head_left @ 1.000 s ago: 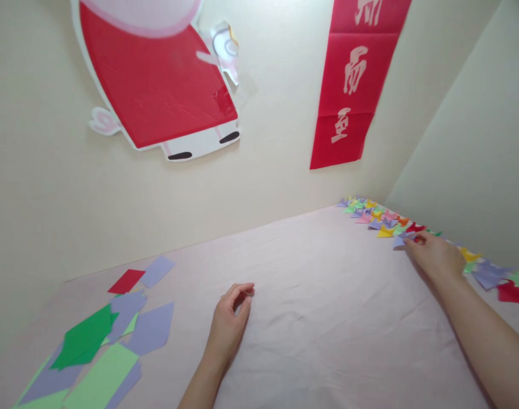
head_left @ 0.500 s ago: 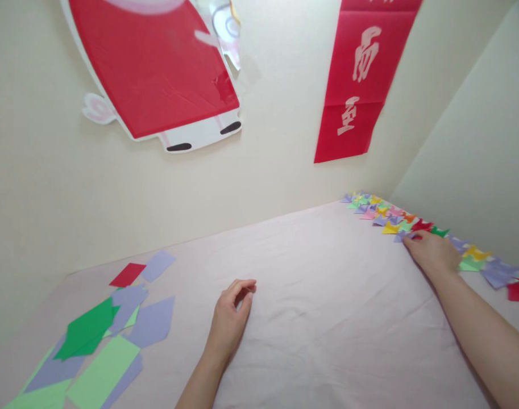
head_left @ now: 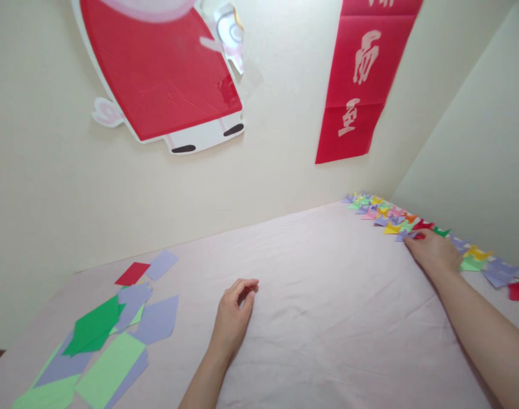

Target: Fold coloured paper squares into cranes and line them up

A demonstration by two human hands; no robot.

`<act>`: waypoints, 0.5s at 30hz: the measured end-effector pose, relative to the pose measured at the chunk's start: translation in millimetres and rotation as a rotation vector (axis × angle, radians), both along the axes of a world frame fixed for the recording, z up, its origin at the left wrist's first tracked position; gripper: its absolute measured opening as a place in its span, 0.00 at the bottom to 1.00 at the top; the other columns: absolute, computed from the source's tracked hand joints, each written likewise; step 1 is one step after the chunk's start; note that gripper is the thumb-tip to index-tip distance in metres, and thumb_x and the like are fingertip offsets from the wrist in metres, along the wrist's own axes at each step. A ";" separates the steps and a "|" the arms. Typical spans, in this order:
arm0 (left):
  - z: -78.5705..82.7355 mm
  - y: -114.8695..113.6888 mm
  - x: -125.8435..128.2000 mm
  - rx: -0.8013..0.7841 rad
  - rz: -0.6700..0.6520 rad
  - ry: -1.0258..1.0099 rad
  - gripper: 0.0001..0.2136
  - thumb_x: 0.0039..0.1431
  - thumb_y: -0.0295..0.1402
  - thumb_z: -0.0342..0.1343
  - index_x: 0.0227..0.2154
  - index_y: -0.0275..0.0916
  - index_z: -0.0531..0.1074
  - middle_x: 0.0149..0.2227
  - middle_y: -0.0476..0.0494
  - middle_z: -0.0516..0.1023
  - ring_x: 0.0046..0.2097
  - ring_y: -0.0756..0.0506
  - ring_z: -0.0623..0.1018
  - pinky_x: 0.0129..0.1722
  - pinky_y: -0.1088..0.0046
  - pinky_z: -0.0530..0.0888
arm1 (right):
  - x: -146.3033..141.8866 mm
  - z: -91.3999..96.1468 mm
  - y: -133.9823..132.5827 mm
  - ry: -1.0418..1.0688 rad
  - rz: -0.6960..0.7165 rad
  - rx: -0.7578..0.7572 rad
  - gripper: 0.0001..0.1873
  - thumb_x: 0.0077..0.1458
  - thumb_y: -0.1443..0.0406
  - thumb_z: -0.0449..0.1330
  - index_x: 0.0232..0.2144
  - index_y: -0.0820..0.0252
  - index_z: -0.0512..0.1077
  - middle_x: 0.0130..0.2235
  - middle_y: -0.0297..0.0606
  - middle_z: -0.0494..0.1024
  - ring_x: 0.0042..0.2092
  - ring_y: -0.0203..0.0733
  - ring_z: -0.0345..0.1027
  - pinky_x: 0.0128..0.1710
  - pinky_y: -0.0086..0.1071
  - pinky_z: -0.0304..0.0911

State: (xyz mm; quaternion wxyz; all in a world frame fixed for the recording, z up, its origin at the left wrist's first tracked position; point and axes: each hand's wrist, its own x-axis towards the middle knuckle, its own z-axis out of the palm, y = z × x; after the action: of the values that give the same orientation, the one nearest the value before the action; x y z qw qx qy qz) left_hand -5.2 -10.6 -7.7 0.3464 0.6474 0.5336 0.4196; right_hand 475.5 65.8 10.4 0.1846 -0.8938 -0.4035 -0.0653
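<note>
My left hand (head_left: 233,315) rests on the pale pink cloth (head_left: 319,318) in the middle, fingers loosely curled and holding nothing. My right hand (head_left: 432,253) reaches to the far right, palm down, fingertips on a small purple folded paper piece (head_left: 401,236) at the edge of a row of colourful folded paper figures (head_left: 382,215) that runs along the right wall. Whether the fingers pinch the piece or only press on it does not show.
Flat sheets of purple, light green, dark green (head_left: 95,329) and red paper (head_left: 132,274) lie scattered at the left. A red banner (head_left: 361,85) and a large red cartoon cutout (head_left: 165,74) hang on the cream wall behind.
The view shifted slightly. Both hands stay almost where they were, the right one still at the purple piece in the row.
</note>
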 end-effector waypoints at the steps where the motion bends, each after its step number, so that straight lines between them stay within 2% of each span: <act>1: -0.1 -0.3 -0.1 0.001 0.002 -0.001 0.10 0.59 0.32 0.51 0.40 0.41 0.75 0.39 0.45 0.78 0.43 0.45 0.77 0.46 0.68 0.71 | -2.5 3.0 -3.2 0.036 -0.014 0.025 0.19 0.53 0.58 0.59 0.42 0.63 0.78 0.35 0.56 0.79 0.30 0.50 0.68 0.27 0.37 0.52; 3: -0.3 -0.9 -0.3 0.006 0.002 -0.003 0.10 0.59 0.32 0.51 0.40 0.41 0.75 0.39 0.45 0.78 0.43 0.45 0.77 0.46 0.67 0.71 | -9.7 9.9 -11.5 0.088 -0.069 0.064 0.17 0.53 0.58 0.58 0.43 0.60 0.76 0.35 0.52 0.79 0.31 0.49 0.67 0.28 0.37 0.52; 6: -0.3 -1.4 -0.7 0.021 0.000 0.004 0.10 0.59 0.31 0.51 0.39 0.41 0.75 0.38 0.45 0.78 0.42 0.45 0.78 0.45 0.68 0.72 | -28.8 20.1 -28.3 0.135 -0.067 0.186 0.17 0.55 0.59 0.56 0.46 0.59 0.72 0.34 0.48 0.79 0.33 0.50 0.67 0.31 0.36 0.53; 9: 0.5 -0.4 -0.6 0.032 0.000 0.005 0.09 0.59 0.30 0.51 0.39 0.41 0.75 0.38 0.46 0.78 0.42 0.45 0.78 0.45 0.68 0.72 | -66.4 24.9 -48.7 0.177 0.052 0.284 0.21 0.55 0.59 0.57 0.50 0.61 0.67 0.32 0.46 0.79 0.34 0.48 0.69 0.31 0.34 0.56; 11: 2.1 0.4 0.7 0.037 0.007 -0.008 0.09 0.59 0.31 0.50 0.39 0.40 0.75 0.38 0.46 0.78 0.42 0.45 0.77 0.45 0.68 0.71 | -105.3 22.9 -62.7 0.232 0.213 0.293 0.19 0.57 0.56 0.56 0.49 0.57 0.67 0.27 0.36 0.78 0.29 0.43 0.69 0.31 0.30 0.58; 12: 3.4 0.2 1.8 0.042 0.013 -0.013 0.09 0.60 0.31 0.50 0.39 0.40 0.75 0.38 0.45 0.78 0.42 0.45 0.77 0.44 0.67 0.71 | -128.4 20.5 -69.3 0.270 0.337 0.271 0.17 0.57 0.55 0.55 0.46 0.56 0.68 0.25 0.32 0.76 0.27 0.41 0.68 0.30 0.29 0.58; 13: 5.0 -0.7 3.0 0.050 0.019 -0.012 0.09 0.60 0.30 0.49 0.38 0.40 0.74 0.38 0.45 0.78 0.42 0.45 0.77 0.44 0.68 0.71 | -153.2 17.4 -75.7 0.319 0.529 0.220 0.13 0.58 0.56 0.54 0.41 0.56 0.70 0.23 0.31 0.75 0.25 0.40 0.66 0.29 0.29 0.58; 15: 9.1 -5.8 4.9 0.072 0.026 0.012 0.09 0.60 0.29 0.49 0.38 0.40 0.74 0.38 0.45 0.77 0.41 0.45 0.76 0.42 0.68 0.71 | -204.0 10.5 -88.3 0.368 0.876 0.060 0.13 0.59 0.56 0.52 0.31 0.56 0.72 0.22 0.32 0.74 0.26 0.39 0.67 0.29 0.29 0.57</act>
State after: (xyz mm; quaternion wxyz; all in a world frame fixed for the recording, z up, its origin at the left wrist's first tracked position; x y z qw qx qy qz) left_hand -0.3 -16.4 1.4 0.3144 0.6550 0.5285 0.4390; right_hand 271.5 -22.4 20.9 0.2890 -0.6305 -0.7009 0.1665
